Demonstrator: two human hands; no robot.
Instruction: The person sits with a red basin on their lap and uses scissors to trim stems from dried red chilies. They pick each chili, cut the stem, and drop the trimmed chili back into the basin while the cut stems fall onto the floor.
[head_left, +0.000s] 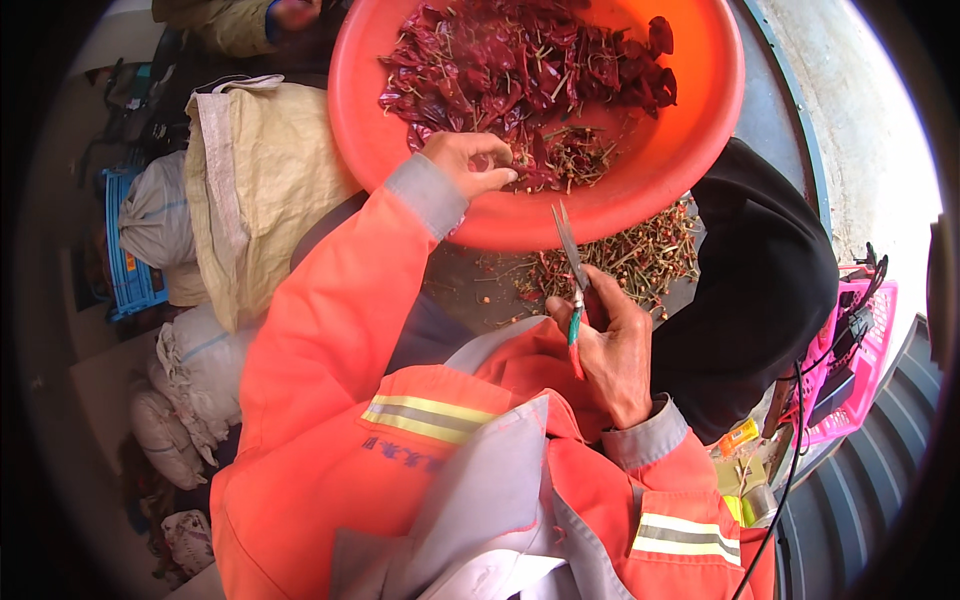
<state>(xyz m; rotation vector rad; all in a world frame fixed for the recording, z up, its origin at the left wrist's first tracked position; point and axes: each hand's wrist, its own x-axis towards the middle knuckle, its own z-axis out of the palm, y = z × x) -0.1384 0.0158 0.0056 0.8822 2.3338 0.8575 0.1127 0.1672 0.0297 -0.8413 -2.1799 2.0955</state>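
A large red plastic basin holds a heap of dried red chili peppers with stems. Over its near edge, my left hand is bent with thumb and fingers curled; a piece of chili seems to be at the fingertips, though I cannot tell whether it is gripped. A small pile of cut stems lies inside the basin beside it. My right hand holds scissors with green and red handles, their blades slightly apart and pointing at the basin's rim. More cut stems lie in a heap below the basin.
A beige woven sack stands left of the basin, with white sacks and a blue plastic crate beyond. Another person's sleeve shows at the top left. At the right are a pink plastic basket and a black cable.
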